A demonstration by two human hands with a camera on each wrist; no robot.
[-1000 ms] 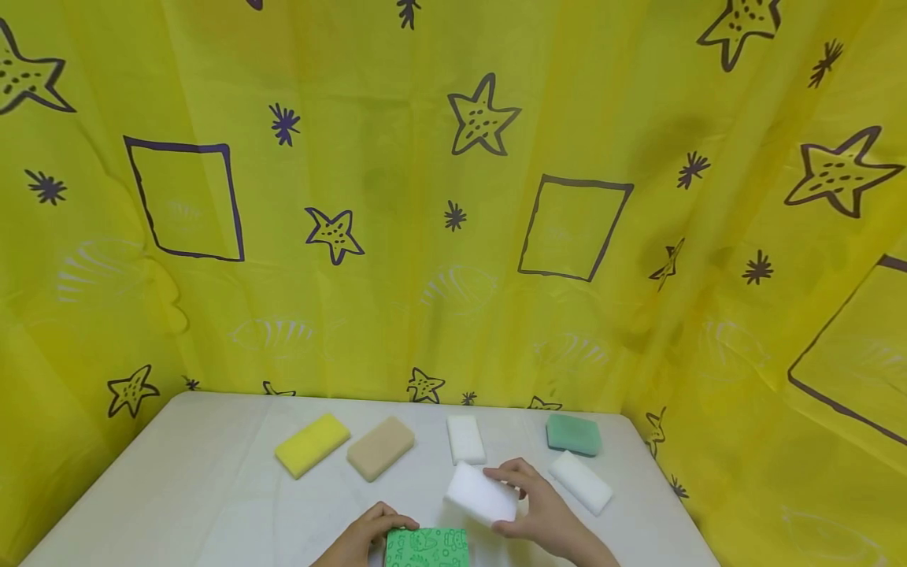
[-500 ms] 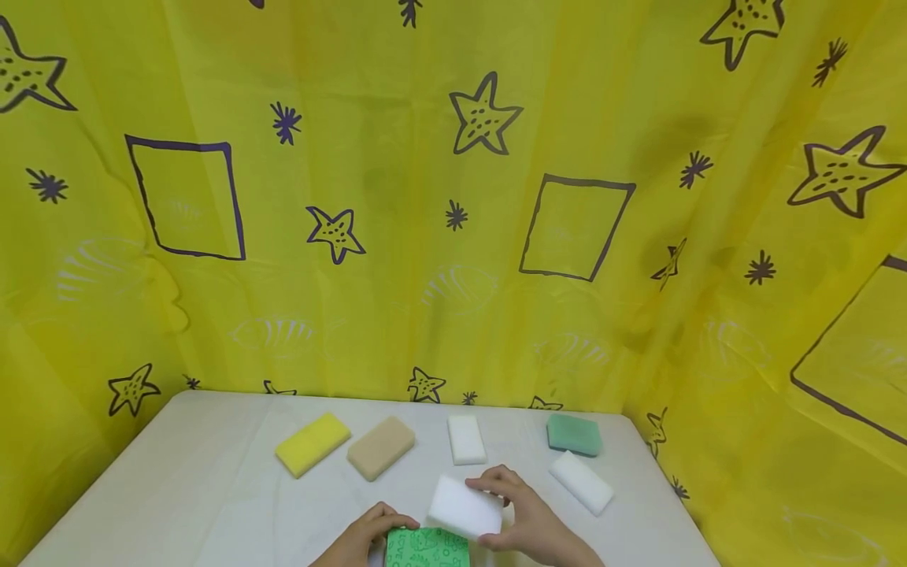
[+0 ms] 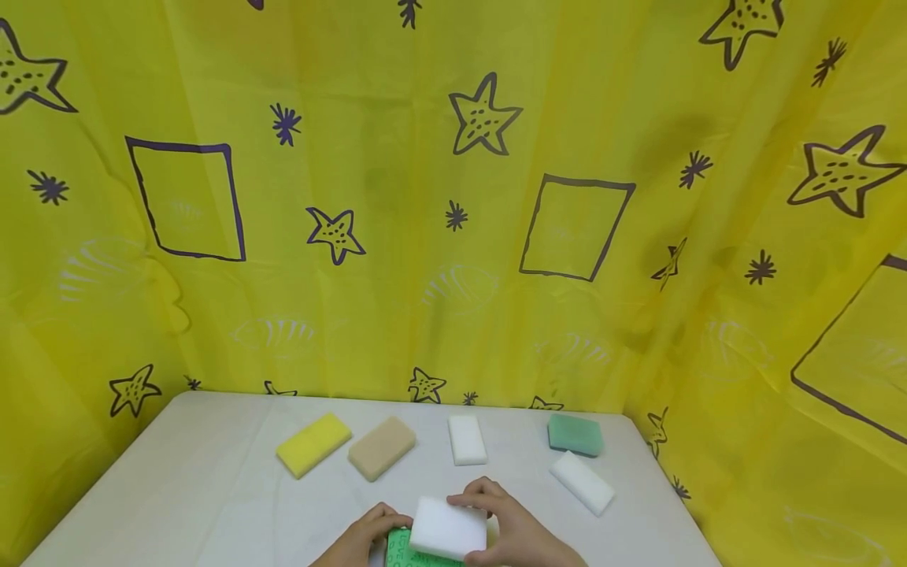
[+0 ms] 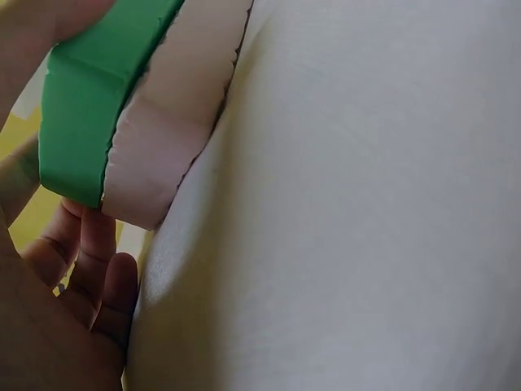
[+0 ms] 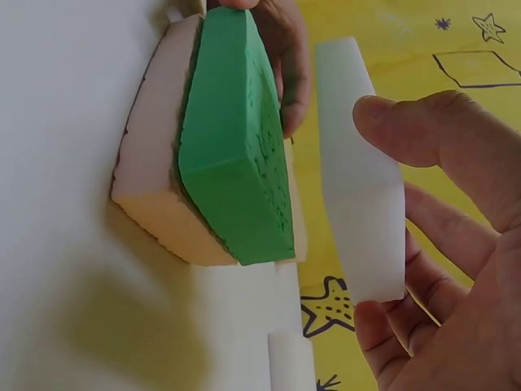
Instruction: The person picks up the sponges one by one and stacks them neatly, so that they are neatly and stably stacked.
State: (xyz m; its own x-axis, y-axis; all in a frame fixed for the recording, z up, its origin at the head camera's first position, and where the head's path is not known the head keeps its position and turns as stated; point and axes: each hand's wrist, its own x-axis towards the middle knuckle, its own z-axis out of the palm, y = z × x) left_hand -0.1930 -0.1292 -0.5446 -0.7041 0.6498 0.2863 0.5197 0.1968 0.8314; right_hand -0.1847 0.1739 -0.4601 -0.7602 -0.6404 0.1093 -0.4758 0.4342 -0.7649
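My right hand (image 3: 516, 535) pinches a white sponge (image 3: 448, 528) between thumb and fingers. It hovers over a green sponge (image 5: 220, 114) with printed drawings on its upper face, and a gap shows between the two in the right wrist view. The green sponge lies on a pale pinkish sponge (image 5: 155, 114), which rests on the table. My left hand (image 3: 364, 537) holds this stack at its left side, thumb on the green sponge (image 4: 81, 122) and fingers against the far side. In the head view, the white sponge hides much of the green one.
On the white table (image 3: 212, 488) lie a yellow sponge (image 3: 314, 446), a beige sponge (image 3: 382, 449), a small white sponge (image 3: 467, 440), another white sponge (image 3: 583, 483) and a dull green sponge (image 3: 575, 435). A yellow curtain (image 3: 397, 315) hangs behind and at both sides.
My right hand has carried the white sponge left and nearer, from right of the stack to over the green sponge. The left hand stays at the stack.
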